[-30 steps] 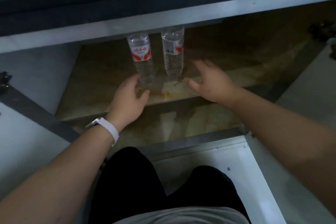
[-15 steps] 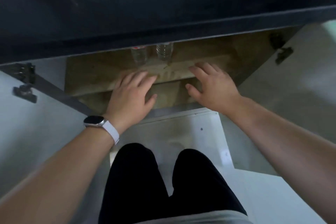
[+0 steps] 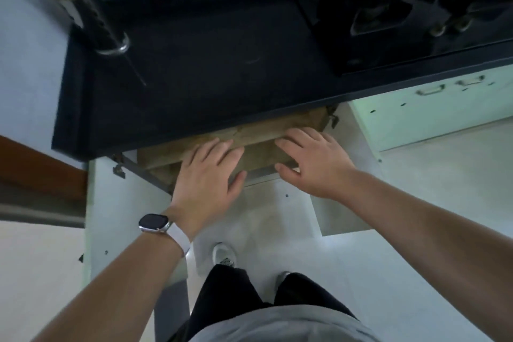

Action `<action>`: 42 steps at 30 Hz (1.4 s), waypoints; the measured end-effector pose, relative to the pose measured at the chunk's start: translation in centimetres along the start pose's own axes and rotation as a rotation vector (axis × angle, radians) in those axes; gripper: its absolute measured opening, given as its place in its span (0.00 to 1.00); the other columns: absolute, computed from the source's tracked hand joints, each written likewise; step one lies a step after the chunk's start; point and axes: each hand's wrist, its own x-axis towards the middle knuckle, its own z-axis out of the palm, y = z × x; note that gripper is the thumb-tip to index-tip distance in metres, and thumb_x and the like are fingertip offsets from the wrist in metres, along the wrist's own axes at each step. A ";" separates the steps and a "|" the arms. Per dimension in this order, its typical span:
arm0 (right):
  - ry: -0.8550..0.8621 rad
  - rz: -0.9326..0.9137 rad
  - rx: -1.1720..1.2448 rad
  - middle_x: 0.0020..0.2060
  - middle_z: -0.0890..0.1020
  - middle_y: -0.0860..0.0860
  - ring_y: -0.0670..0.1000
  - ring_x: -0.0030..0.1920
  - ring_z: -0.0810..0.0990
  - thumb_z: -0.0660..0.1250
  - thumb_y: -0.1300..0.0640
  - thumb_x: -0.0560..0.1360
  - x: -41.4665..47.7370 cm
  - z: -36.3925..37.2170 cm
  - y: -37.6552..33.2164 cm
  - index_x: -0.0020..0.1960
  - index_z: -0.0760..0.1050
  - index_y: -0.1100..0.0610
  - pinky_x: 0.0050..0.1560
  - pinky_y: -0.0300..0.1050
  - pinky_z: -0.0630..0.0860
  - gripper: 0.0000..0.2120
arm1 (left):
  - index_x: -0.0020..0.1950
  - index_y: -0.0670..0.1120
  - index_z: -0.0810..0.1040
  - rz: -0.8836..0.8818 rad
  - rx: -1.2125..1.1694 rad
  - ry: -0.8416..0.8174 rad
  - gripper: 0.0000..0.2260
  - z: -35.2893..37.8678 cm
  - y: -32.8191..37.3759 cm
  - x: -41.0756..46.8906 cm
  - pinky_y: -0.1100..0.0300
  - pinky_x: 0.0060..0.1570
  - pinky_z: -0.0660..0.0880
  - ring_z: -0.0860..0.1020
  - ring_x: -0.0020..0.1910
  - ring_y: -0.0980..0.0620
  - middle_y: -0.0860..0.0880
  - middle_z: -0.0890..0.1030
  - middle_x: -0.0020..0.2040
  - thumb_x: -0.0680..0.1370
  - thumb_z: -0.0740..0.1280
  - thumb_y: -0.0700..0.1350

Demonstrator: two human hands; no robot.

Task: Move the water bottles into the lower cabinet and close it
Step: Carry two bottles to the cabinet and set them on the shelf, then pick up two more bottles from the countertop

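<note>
Nearest the camera were a grey shirt and black trousers, with a white shoe on the pale floor just ahead of them. Both bare forearms reached forward. The left wrist wore a smartwatch on a white strap.

The left hand was palm down, its fingers straight and slightly fanned, and it held nothing. The right hand lay just beside it, apart from it, also palm down with straight, loosely spread fingers and the thumb out to the side, and it too was empty. Both hands were over the front of the lower cabinet; whether they touched it could not be told.

The cabinet stood open. Its left door and right door were swung out toward the person, one on each side of the legs. Between the doors only the front strip of a brown shelf showed. The water bottles could not be seen, since the overhanging worktop hid the cabinet's inside.

Above lay that black worktop. At its far left stood a dark utensil holder, blurred, with pale sticks fanning from its top. At the far right sat a black gas hob. Below the hob was a pale drawer front with a metal handle.
</note>
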 end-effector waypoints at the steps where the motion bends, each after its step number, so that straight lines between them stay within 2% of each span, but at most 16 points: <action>1: -0.003 0.001 -0.011 0.71 0.68 0.50 0.54 0.71 0.65 0.48 0.36 0.78 -1.0 -1.3 0.1 0.74 0.65 0.49 0.68 0.53 0.64 0.30 | 0.67 0.47 0.78 0.008 0.002 0.005 0.22 -1.4 0.8 0.0 0.43 0.66 0.69 0.73 0.68 0.42 0.45 0.78 0.67 0.79 0.59 0.56; 9: 0.066 0.094 -0.049 0.75 0.64 0.49 0.54 0.75 0.61 0.49 0.37 0.79 -6.8 -8.6 1.1 0.74 0.63 0.48 0.73 0.52 0.59 0.28 | 0.69 0.49 0.76 0.152 0.043 0.059 0.22 -7.8 4.4 1.7 0.45 0.66 0.70 0.73 0.69 0.44 0.46 0.77 0.69 0.79 0.60 0.56; 14: 0.159 0.252 -0.037 0.70 0.72 0.52 0.56 0.70 0.69 0.47 0.37 0.76 -10.4 -11.4 0.8 0.71 0.69 0.51 0.69 0.54 0.66 0.30 | 0.71 0.50 0.75 0.299 0.029 0.043 0.24 -9.3 5.3 4.1 0.45 0.65 0.71 0.71 0.71 0.45 0.47 0.75 0.71 0.79 0.56 0.58; 16: 0.189 0.340 -0.058 0.68 0.74 0.52 0.57 0.68 0.72 0.49 0.38 0.77 -11.6 -11.8 1.2 0.70 0.71 0.51 0.67 0.54 0.68 0.29 | 0.72 0.50 0.74 0.364 0.014 0.047 0.24 -9.6 5.5 5.6 0.45 0.66 0.71 0.70 0.72 0.45 0.47 0.75 0.71 0.80 0.56 0.58; 18: 0.200 0.449 -0.057 0.68 0.74 0.52 0.57 0.68 0.72 0.51 0.38 0.78 -12.8 -11.9 1.8 0.71 0.70 0.50 0.67 0.54 0.68 0.27 | 0.71 0.49 0.75 0.448 0.003 0.065 0.23 -9.7 5.9 7.1 0.45 0.65 0.72 0.70 0.71 0.44 0.46 0.75 0.71 0.80 0.59 0.56; 21: 0.213 0.569 -0.051 0.68 0.75 0.52 0.58 0.68 0.72 0.49 0.37 0.76 -14.7 -11.7 2.3 0.71 0.71 0.50 0.66 0.54 0.69 0.30 | 0.70 0.47 0.76 0.561 -0.010 0.082 0.20 -9.4 7.1 9.1 0.44 0.63 0.72 0.71 0.70 0.42 0.44 0.76 0.69 0.80 0.63 0.53; 26: 0.255 0.672 -0.064 0.65 0.77 0.52 0.58 0.65 0.75 0.51 0.36 0.76 -18.2 -11.7 3.4 0.69 0.71 0.51 0.62 0.55 0.72 0.29 | 0.67 0.46 0.79 0.699 -0.060 0.085 0.20 -9.2 11.3 10.8 0.44 0.61 0.74 0.73 0.68 0.41 0.44 0.79 0.66 0.78 0.62 0.53; 33: 0.265 0.716 -0.043 0.66 0.75 0.51 0.57 0.66 0.73 0.50 0.35 0.76 -21.2 -11.3 10.7 0.71 0.70 0.50 0.64 0.54 0.70 0.30 | 0.63 0.44 0.80 0.723 -0.094 0.090 0.20 -8.3 19.4 13.4 0.44 0.58 0.75 0.75 0.67 0.41 0.43 0.80 0.64 0.77 0.61 0.53; 42: 0.352 0.759 0.045 0.64 0.77 0.53 0.59 0.64 0.75 0.51 0.35 0.76 -28.5 -11.5 25.9 0.68 0.73 0.51 0.61 0.55 0.71 0.30 | 0.63 0.44 0.80 0.793 -0.071 0.102 0.20 -6.2 36.6 19.2 0.45 0.56 0.75 0.76 0.65 0.41 0.43 0.80 0.63 0.77 0.61 0.52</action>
